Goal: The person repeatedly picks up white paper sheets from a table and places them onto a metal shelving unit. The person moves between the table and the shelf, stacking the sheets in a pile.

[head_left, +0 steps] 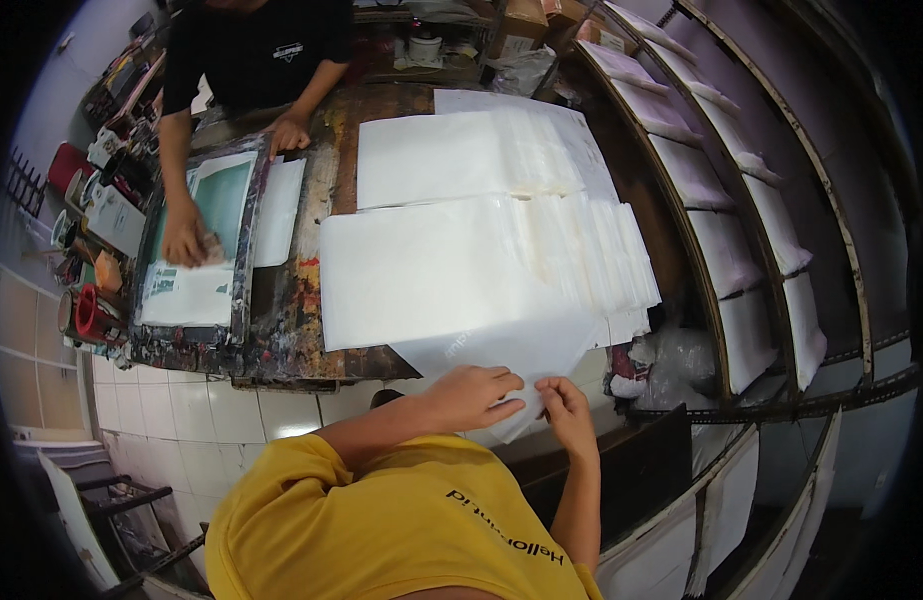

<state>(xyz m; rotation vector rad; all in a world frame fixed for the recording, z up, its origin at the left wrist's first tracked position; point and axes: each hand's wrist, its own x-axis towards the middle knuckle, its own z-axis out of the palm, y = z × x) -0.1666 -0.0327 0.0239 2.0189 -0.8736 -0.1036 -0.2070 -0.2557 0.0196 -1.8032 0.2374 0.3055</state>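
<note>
Pinching the near part of a translucent sheet (487,345), the right fingers (563,388) lie just beside the left fingers (501,383), whose grip cannot be told; uneven pulling could crease it or, through friction, drag the white stack (422,268) beyond the fingers askew on the desk (308,300).

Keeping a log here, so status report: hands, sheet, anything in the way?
Left hand, right hand at translucent sheet, grip unclear. Sheet overhangs table. White sheet stack beyond; no obstruction seen.
</note>
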